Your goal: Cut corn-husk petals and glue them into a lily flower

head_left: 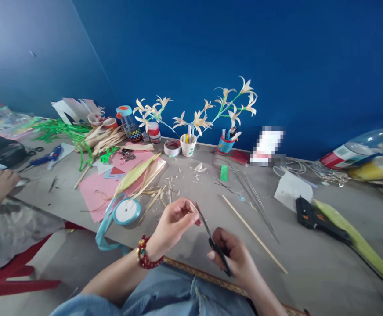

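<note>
My right hand grips a pair of scissors by its black handles, blades pointing up and left. The blade tips reach the fingers of my left hand, which are pinched around a small pale strip; its kind is hard to make out. A red bead bracelet circles my left wrist. Left of that hand lie a roll of blue ribbon and pale shreds of what looks like dried husk. A thin wooden stick rests on the table to the right of my hands.
Pale handmade flowers stand in a paper cup at the back. A black glue gun and a large bottle are on the right. Pink paper lies left. Another person's hand rests at far left.
</note>
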Demonstrator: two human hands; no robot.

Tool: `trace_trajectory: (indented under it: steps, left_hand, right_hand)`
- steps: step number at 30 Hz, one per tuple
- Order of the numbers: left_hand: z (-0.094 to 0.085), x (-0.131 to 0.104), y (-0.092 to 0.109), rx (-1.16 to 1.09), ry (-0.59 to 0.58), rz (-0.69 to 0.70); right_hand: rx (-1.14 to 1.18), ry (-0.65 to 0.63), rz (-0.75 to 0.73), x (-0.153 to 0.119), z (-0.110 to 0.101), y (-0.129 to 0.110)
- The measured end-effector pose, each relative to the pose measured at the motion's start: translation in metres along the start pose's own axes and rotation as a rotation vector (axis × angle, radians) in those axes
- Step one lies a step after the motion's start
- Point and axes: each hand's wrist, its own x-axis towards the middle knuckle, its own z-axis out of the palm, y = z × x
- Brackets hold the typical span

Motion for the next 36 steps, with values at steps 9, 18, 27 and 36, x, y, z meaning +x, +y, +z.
trace_trajectory:
  steps: [9,18,27,36]
  left_hand:
    - [-0.002,-0.001,0.006,0.272,-0.059,-0.025]
    - [0.004,-0.002,0.000,0.564,-0.155,-0.003]
    - [-0.001,-0.003,-0.001,0.608,-0.203,0.000]
    - [-0.005,0.001,-0.005,0.735,-0.226,0.033]
  right_hand:
    - [-0.130,0.001,-0.055,-0.001,-0.009,-0.007]
    - [-0.061,0.249,-0.199,0.014,-0.005,-0.031]
    - [0.039,0.203,-0.129,0.032,0.000,-0.038]
    - [0.034,0.160,-0.115,0.034,0.001,-0.041]
